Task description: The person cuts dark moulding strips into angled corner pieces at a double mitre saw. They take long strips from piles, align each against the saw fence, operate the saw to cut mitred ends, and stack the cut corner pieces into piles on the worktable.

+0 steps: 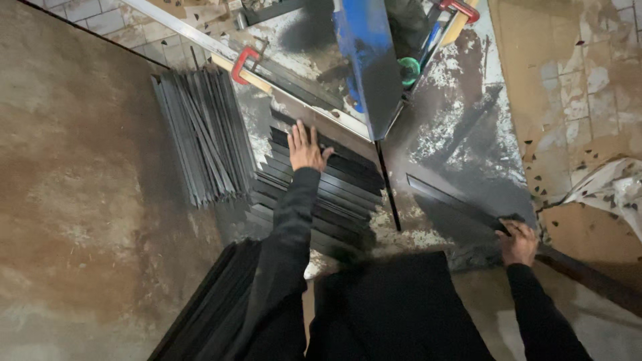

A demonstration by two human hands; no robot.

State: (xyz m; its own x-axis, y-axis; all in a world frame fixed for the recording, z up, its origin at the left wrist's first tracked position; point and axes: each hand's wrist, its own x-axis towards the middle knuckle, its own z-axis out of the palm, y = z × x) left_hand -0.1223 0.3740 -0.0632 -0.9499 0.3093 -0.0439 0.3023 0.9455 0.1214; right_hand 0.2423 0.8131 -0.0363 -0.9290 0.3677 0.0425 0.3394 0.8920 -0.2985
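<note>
My left hand point(306, 148) lies flat, fingers spread, on the top of a stack of dark metal strips point(341, 184) laid side by side on the paint-stained floor. My right hand point(517, 242) grips the near end of one long dark metal strip point(449, 198) that runs up and to the left across the floor. Both arms are in black sleeves.
A bundle of grey metal strips point(197, 134) lies to the left. A blue and black panel point(369, 57) stands above the stack, beside a bar with red clamps point(245, 61). A thin black rod point(388, 190) lies between stack and held strip. Crumpled paper point(612, 190) sits at right.
</note>
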